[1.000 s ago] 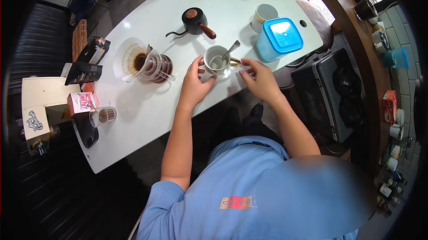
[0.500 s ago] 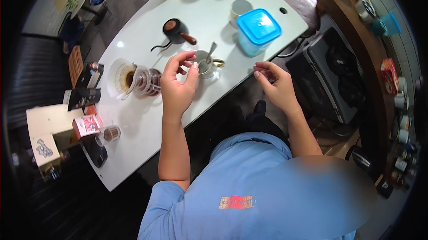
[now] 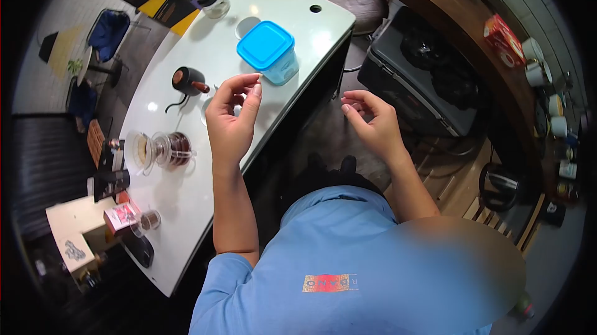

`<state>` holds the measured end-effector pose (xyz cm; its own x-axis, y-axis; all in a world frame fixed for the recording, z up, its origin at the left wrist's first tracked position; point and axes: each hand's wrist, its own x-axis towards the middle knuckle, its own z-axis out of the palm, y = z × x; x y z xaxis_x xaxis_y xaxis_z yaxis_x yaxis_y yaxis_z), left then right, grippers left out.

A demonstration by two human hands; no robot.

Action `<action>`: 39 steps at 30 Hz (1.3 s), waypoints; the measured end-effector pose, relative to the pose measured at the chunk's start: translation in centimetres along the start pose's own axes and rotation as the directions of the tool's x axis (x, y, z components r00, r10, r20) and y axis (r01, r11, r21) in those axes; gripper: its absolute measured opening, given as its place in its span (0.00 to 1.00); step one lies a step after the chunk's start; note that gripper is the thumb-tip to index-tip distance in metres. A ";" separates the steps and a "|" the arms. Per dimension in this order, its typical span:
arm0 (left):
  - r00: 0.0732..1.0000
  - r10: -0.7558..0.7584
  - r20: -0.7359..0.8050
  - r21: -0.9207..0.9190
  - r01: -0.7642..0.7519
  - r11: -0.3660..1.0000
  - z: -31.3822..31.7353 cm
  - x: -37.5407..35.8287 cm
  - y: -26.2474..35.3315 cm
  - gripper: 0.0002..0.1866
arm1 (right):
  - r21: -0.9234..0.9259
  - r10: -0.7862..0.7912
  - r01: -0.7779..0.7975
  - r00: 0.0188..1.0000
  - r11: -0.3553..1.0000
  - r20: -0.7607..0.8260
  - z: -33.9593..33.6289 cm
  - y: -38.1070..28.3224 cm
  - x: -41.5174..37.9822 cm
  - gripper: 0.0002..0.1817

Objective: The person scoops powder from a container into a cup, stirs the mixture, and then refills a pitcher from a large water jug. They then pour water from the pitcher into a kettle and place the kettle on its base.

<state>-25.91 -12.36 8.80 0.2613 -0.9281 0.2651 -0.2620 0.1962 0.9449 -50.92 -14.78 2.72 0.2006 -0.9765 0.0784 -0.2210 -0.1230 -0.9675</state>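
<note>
My left hand [image 3: 233, 114] is raised over the white table with bent fingers, the thumb apart from them and nothing visible in its grasp. It mostly hides a cup [image 3: 204, 111] on the table behind it. Just beyond the fingertips stands a clear container with a blue lid [image 3: 266, 44]. Off the table's edge, my right hand [image 3: 373, 120] hovers over the floor, fingers loosely curled and thumb apart, holding nothing I can see. A black gooseneck kettle [image 3: 188, 80] with a wooden handle stands left of the container. Nearer lies a coffee server [image 3: 177, 150] with dark liquid, beside a dripper with a filter [image 3: 140, 151].
A hand grinder [image 3: 208, 0] stands at the table's far end. A small glass [image 3: 149, 219], a pink-and-white box [image 3: 122, 214] and a dark phone-like object [image 3: 138, 250] are at the near left. A dark bin [image 3: 410, 74] stands right of the table, under a curved shelf [image 3: 497, 55].
The view has swung right, so the table and its items sit further left. Both hands keep about the same pose. My left hand now covers most of the cup.
</note>
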 end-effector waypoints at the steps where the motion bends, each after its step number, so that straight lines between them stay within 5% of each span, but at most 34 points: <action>1: 1.000 -0.006 -0.028 0.011 0.006 1.000 -0.1 -0.3 0.0 0.08 | 0.020 -0.030 0.030 0.999 0.999 0.025 0.2 -0.3 0.3 0.14; 11: 0.938 -0.102 -0.332 0.053 0.126 0.991 -8.6 -3.0 -0.7 0.09 | 0.160 -0.442 0.414 0.868 0.896 0.227 11.5 -10.2 8.6 0.14; 16: 0.905 -0.145 -0.399 0.090 0.196 0.976 -11.9 -0.4 -6.0 0.09 | -0.201 -0.294 0.424 0.834 0.883 0.467 20.3 -11.1 17.1 0.19; 21: 0.883 -0.152 -0.443 0.196 0.261 0.945 -13.6 2.0 -9.7 0.10 | -0.516 0.057 0.401 0.746 0.757 0.663 25.9 -9.8 21.9 0.20; 26: 0.881 0.022 -0.472 0.386 0.185 0.904 -14.5 4.8 -13.8 0.11 | -0.576 0.221 0.487 0.606 0.657 0.764 28.4 -7.2 23.5 0.24; 28: 0.886 0.136 -0.443 0.620 0.194 0.760 -14.6 5.9 -14.5 0.11 | -0.600 0.292 0.491 0.566 0.632 0.771 29.1 -6.5 23.7 0.24; 31: 0.881 0.197 -0.430 0.692 0.181 0.699 -14.6 7.3 -15.2 0.12 | -0.588 0.360 0.516 0.478 0.623 0.801 29.8 -5.6 23.9 0.26; 34: 0.893 0.185 -0.411 0.720 0.194 0.667 -14.9 8.4 -15.8 0.11 | -0.587 0.477 0.313 0.363 0.747 0.800 29.8 -4.7 23.8 0.25; 39: 0.901 0.163 -0.403 0.746 0.219 0.629 -14.9 9.0 -16.3 0.09 | -0.534 0.447 0.201 0.356 0.821 0.821 30.1 -4.3 23.1 0.22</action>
<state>-5.44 -19.24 -1.33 0.5667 -0.6767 0.4700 -0.8002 -0.3162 0.5096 -16.60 -31.48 1.41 0.7558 -0.2575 -0.6020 -0.6512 -0.3914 -0.6502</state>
